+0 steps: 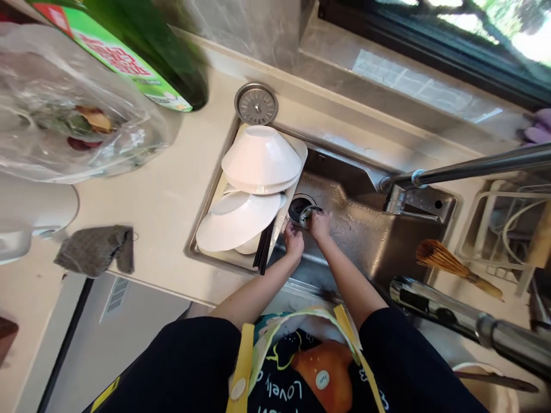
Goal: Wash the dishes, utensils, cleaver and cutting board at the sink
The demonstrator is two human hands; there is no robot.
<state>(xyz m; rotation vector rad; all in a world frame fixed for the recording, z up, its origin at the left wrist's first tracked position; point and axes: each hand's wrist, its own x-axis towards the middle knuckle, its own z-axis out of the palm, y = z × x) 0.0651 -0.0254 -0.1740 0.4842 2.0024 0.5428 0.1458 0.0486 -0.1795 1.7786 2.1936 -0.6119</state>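
- The right hand (319, 223) has fingers closed narrow on a small metal drain basket (307, 216), at the sink drain (298, 207).
- The left hand (294, 241) curls just beside these fingers; I cannot tell if it holds.
- White bowls (260, 155) and black chopsticks (263, 246) stand left of the fingers.

Fingers of the right hand (321, 223) cover most of a small round metal piece (308, 215) at the sink drain (297, 207), so its exact form is hard to tell, and the left hand (294, 241) hides the drain's near edge. A green bottle (146, 51) runs off the top edge, blurred. Leaves (88, 121) blur behind a plastic bag (51, 69). A purple glove (536, 129) is cut off at the right edge
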